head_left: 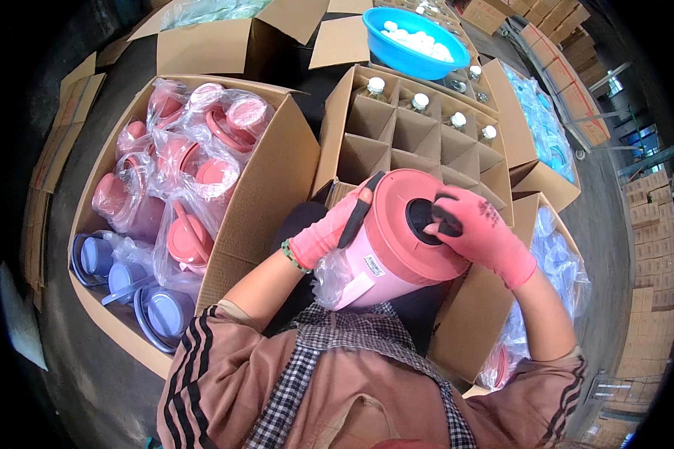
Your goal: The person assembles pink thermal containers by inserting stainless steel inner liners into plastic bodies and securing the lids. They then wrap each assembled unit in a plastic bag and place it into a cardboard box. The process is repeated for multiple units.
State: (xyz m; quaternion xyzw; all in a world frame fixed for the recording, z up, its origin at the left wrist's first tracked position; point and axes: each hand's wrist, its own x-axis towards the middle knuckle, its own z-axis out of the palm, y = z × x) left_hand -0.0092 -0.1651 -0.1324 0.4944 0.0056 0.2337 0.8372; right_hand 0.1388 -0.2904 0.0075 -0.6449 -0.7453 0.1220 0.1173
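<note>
A pink plastic thermos jug (404, 232) lies tilted at my lap, its darker pink round end up, with a black round piece (422, 221) at the centre. My left hand (335, 221), in a pink and black work glove, grips the jug's left side. On the same round end, my right hand (475, 229), gloved alike, bends its fingers onto the black piece; the fingertips are partly hidden. Clear plastic wrap (331, 274) hangs at the jug's lower left side, beside a small white label (372, 265).
On the left, a carton (266, 176) holds bagged pink and purple jugs. Ahead, a divided carton (338, 133) has several white-capped glass bottles (420, 102); behind it sits a blue basin (397, 62) of small white pieces. Further cartons with bagged blue (538, 112) and purple (550, 262) items stand right.
</note>
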